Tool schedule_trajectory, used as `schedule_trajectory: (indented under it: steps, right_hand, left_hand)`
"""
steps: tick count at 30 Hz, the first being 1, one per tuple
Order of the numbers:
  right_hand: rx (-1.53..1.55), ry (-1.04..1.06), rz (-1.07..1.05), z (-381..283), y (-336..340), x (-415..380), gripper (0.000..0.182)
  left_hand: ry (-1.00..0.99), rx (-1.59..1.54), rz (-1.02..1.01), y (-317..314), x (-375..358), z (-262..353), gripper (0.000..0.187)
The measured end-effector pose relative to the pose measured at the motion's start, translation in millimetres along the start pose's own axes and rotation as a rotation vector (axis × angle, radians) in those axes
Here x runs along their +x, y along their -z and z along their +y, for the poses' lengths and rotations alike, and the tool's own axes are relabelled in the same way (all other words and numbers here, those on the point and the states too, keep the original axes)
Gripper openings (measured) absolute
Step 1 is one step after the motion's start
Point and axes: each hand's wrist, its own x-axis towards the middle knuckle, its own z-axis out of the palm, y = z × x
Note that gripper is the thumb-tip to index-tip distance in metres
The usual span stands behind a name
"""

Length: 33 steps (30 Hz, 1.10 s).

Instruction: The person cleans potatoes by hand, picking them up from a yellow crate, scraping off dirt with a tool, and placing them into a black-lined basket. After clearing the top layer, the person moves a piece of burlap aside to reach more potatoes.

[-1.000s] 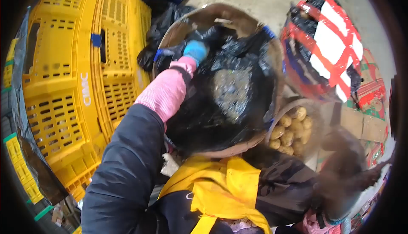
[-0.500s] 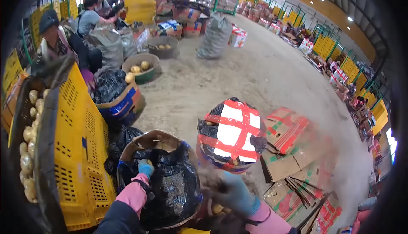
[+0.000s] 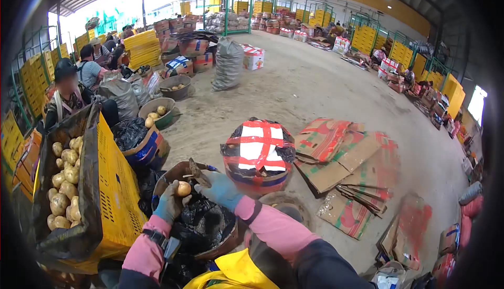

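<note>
My left hand (image 3: 168, 203), in a grey-blue glove, holds a pale round potato (image 3: 184, 189) up over a round basket (image 3: 173, 172) lined with a black plastic bag (image 3: 207, 221). My right hand (image 3: 220, 189), in a blue glove with a pink sleeve, sits right beside the potato with its fingers curled toward it. A small brown piece (image 3: 199, 171) sticks up just above those fingers. Whether the right hand grips it or the potato is unclear.
A basket sealed with red and white tape (image 3: 257, 150) stands just beyond. On the left is a yellow crate (image 3: 118, 194) lined with sacking and full of potatoes (image 3: 63, 184). Flattened cartons (image 3: 341, 152) lie to the right. Seated people (image 3: 68, 92), bowls and a grey sack (image 3: 228, 63) are farther back.
The view has risen from the basket to the whole hall. My left hand came up out of the black bag with a potato. My right hand moved in from the right to meet it.
</note>
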Motion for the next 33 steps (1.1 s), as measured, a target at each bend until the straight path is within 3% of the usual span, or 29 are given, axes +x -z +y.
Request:
schedule_trajectory:
  steps: [1, 4, 6, 9, 10, 11, 12, 17, 23, 26, 33]
  right_hand:
    - [0.005, -0.027, 0.021, -15.2, 3.2, -6.3, 0.046]
    - [0.192, 0.055, 0.086, -12.8, -20.6, -12.2, 0.046]
    - [0.288, 0.079, 0.075, -20.4, -27.7, -23.2, 0.041]
    - [0.433, 0.063, -0.035, -38.7, -35.2, -46.6, 0.034]
    - [0.499, 0.010, -0.093, -45.3, -36.5, -52.2, 0.032]
    - [0.611, -0.198, -0.224, -67.9, -28.6, -56.2, 0.037]
    - [0.369, 0.008, -0.101, -51.4, -42.1, -53.4, 0.041]
    - [0.116, 0.008, -0.128, -59.0, -57.1, -50.4, 0.046]
    - [-0.104, 0.161, -0.106, -38.4, -79.3, -34.1, 0.053]
    - [-0.222, 0.124, -0.174, -40.8, -88.7, -32.8, 0.054]
    - [-0.262, 0.138, -0.217, -42.9, -103.7, -47.3, 0.058]
  left_hand:
    - [-0.031, -0.006, -0.114, -6.5, -19.3, 6.5, 0.031]
    - [-0.377, 0.193, -0.130, -56.1, -89.0, 19.9, 0.066]
    - [-0.471, 0.278, -0.205, -82.2, -128.3, 38.5, 0.092]
    - [-0.598, 0.559, -0.120, -91.3, -161.8, 52.8, 0.102]
    - [-0.571, 0.531, -0.096, -88.2, -170.3, 54.5, 0.103]
    - [-0.572, 0.581, -0.044, -80.9, -176.0, 54.7, 0.098]
    - [-0.537, 0.440, -0.055, -83.0, -183.5, 55.2, 0.093]
    - [-0.722, 0.787, 0.020, -46.1, -174.5, 44.4, 0.091]
    - [-0.576, 0.650, 0.025, -20.7, -166.5, 39.0, 0.091]
    - [-0.654, 0.792, 0.036, -11.6, -165.8, 33.1, 0.093]
    - [-0.614, 1.098, 0.163, -10.1, -178.6, 33.9, 0.083]
